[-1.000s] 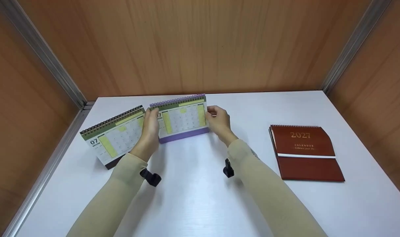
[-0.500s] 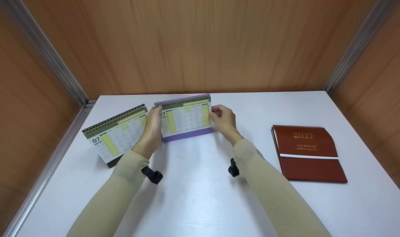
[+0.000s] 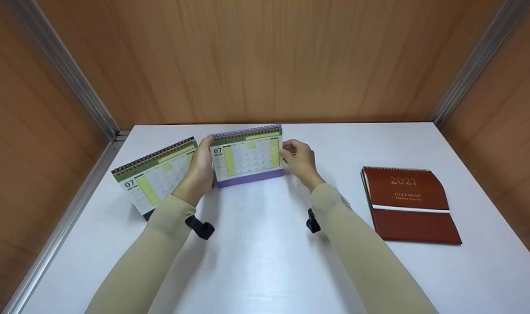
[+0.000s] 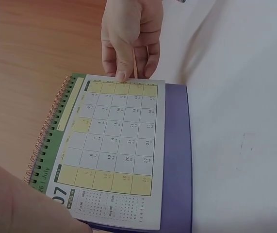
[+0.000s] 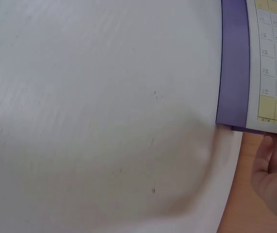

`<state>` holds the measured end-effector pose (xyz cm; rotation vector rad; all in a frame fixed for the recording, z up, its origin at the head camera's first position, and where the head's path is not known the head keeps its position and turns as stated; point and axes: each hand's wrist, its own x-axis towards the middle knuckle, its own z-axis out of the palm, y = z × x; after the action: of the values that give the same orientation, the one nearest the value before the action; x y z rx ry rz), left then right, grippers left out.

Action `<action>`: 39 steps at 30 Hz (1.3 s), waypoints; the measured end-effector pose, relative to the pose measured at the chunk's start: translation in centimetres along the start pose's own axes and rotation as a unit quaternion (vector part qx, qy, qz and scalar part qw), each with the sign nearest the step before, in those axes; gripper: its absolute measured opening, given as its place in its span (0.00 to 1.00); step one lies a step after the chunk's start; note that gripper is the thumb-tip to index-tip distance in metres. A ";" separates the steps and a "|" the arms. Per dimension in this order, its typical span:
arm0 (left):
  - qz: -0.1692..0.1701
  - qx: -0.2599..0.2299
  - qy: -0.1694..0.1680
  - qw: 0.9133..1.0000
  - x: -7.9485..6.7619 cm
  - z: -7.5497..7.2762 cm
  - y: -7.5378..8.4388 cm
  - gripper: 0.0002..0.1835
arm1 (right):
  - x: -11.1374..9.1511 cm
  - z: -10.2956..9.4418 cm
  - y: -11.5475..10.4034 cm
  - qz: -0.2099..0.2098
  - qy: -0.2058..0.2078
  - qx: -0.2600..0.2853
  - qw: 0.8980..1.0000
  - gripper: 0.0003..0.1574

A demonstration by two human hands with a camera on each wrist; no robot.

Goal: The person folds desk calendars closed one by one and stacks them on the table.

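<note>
A spiral desk calendar with a purple base [image 3: 253,158], showing a 07 page, stands tilted near the back of the white table. My left hand [image 3: 200,169] grips its left edge, thumb by the top corner. At the opposite edge my right hand [image 3: 300,161] pinches the page side; in the left wrist view the right thumb [image 4: 122,74] lies on the paper with the other fingers behind. A second calendar [image 3: 160,175], with a black spiral and base and also on 07, stands to the left, partly covered by my left hand.
On the right of the table [image 3: 256,261] lies a dark red 2027 calendar [image 3: 406,224] with a white band across it. Wood panels [image 3: 282,61] wall in the back and both sides, with metal posts [image 3: 470,65] at the corners.
The left thumb has drawn back from the 07 on the page toward the top left corner. Everything sits slightly farther right in view; the right hand keeps its pinch.
</note>
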<state>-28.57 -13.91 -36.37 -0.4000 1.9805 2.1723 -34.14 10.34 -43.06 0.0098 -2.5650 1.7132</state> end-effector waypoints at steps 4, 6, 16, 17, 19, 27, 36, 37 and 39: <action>0.011 0.002 0.004 1.000 -0.2 -0.2 0.2 0.30 | 0.0 0.0 0.0 0.000 -0.006 0.001 1.000 0.08; 0.017 0.003 0.008 1.000 -0.2 -0.4 0.3 0.29 | 0.0 0.0 -0.1 -0.002 -0.009 0.004 1.000 0.08; 0.016 0.019 0.025 0.999 0.1 -0.7 0.9 0.29 | 0.0 0.4 -0.2 -0.004 -0.011 0.004 1.000 0.07; 0.016 0.018 0.026 0.999 0.1 -0.7 1.0 0.29 | 0.1 0.5 -0.2 -0.003 -0.011 0.004 1.000 0.07; 0.018 0.015 0.024 0.999 0.2 -0.6 1.0 0.31 | 0.1 0.5 -0.2 0.000 -0.011 0.004 1.000 0.07; 0.042 0.028 0.020 0.999 0.1 -0.7 0.9 0.40 | 0.0 0.5 -0.2 -0.002 -0.015 0.004 1.000 0.08; 0.061 0.030 0.009 0.998 0.0 -0.6 0.8 0.40 | 0.2 0.3 0.1 -0.011 -0.014 -0.002 1.000 0.07; 0.062 0.030 0.008 0.998 0.0 -0.6 0.8 0.40 | 0.2 0.2 0.2 -0.010 -0.014 -0.004 1.000 0.07; 0.068 0.030 0.007 0.997 -0.1 -0.6 0.9 0.39 | 0.2 0.2 0.2 -0.009 -0.014 -0.005 1.000 0.07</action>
<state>-28.72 -14.57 -35.58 -0.2794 2.1327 2.1882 -34.34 10.26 -43.29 0.0547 -2.5853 1.7057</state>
